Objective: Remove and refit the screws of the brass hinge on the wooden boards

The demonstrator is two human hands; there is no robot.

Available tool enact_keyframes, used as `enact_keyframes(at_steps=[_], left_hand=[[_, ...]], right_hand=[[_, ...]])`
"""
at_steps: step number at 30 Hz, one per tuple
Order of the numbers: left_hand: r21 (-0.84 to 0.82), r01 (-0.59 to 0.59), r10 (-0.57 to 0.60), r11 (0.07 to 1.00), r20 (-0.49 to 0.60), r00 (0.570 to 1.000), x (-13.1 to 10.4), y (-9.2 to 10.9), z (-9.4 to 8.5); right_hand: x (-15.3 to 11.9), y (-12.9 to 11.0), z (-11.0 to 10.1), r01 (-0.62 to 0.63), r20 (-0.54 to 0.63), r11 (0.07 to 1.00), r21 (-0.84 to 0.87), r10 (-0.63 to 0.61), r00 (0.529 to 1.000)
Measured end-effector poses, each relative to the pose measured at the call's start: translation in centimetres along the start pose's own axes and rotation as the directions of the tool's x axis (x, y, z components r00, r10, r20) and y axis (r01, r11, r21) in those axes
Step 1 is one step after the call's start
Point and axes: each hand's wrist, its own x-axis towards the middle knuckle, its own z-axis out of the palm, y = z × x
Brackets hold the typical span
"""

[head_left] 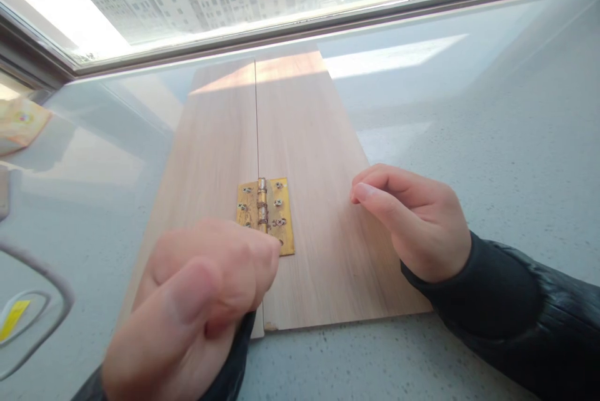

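Two pale wood-grain boards lie side by side, the left board (213, 132) and the right board (314, 138) meeting along a straight seam. A worn brass hinge (289, 226) bridges that seam, with several cross-head screws (278, 203) in its leaves. My left hand (197, 301) is curled into a fist in front of the hinge and covers its lower left part; anything inside it is hidden. Over the right board's right edge, my right hand (412, 217) is closed with thumb and forefinger together. Whether a small thing sits between those fingertips I cannot make out.
The boards rest on a speckled pale counter (492, 138) below a window frame (300, 29). At the left are a grey cable (65, 292) with a yellow label (15, 318) and a colourful packet (23, 123). The right board's front corner is chipped.
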Motion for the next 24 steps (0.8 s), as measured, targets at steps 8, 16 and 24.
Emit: enact_keyframes(at_steps=[8, 16, 24], left_hand=[[0.030, 0.078, -0.060, 0.996, -0.404, 0.913, -0.2, 0.0, 1.8], [0.224, 0.102, 0.133, 0.969, -0.824, 0.550, -0.9, -0.8, 7.1], [0.170, -0.080, 0.170, 0.982, -0.621, 0.766, -0.8, -0.9, 6.7]], right_hand=[[-0.1, -0.1, 0.0, 0.003, 0.005, 1.000, 0.000, -0.003, 1.000], [-0.1, -0.3, 0.1, 0.013, 0.015, 1.000, 0.002, -0.013, 1.000], [-0.3, -0.1, 0.0, 0.000, 0.025, 1.000, -0.003, 0.000, 1.000]])
